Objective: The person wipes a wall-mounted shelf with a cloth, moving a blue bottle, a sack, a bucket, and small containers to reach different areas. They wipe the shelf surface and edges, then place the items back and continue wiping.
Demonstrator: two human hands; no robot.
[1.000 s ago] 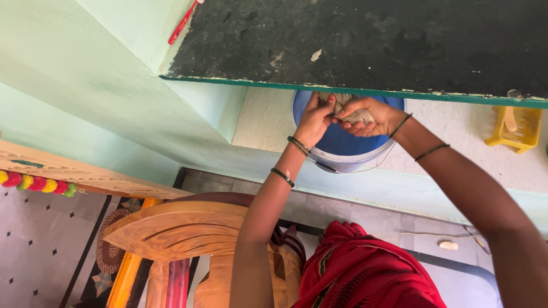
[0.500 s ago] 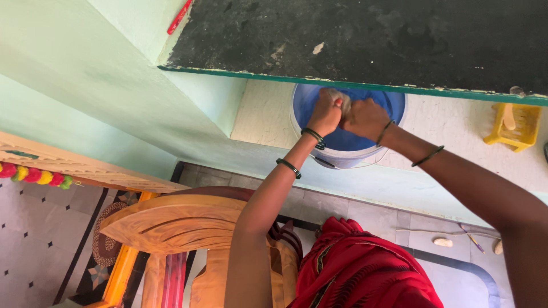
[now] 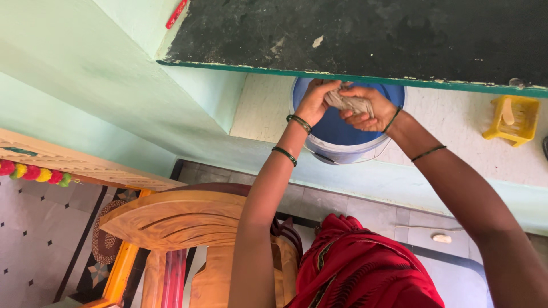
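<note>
Head view: one grey cloth (image 3: 349,102) is gripped at both ends, left hand (image 3: 315,102) clenched on its left end and right hand (image 3: 370,111) on its right, so its long axis runs left to right between the fingers. It hangs over one blue bucket (image 3: 342,140); both hands are equally near.

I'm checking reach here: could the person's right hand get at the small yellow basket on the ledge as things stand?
Probably not at once: the right hand and left hand grip a grey cloth over the blue bucket; the yellow basket sits apart.
</note>
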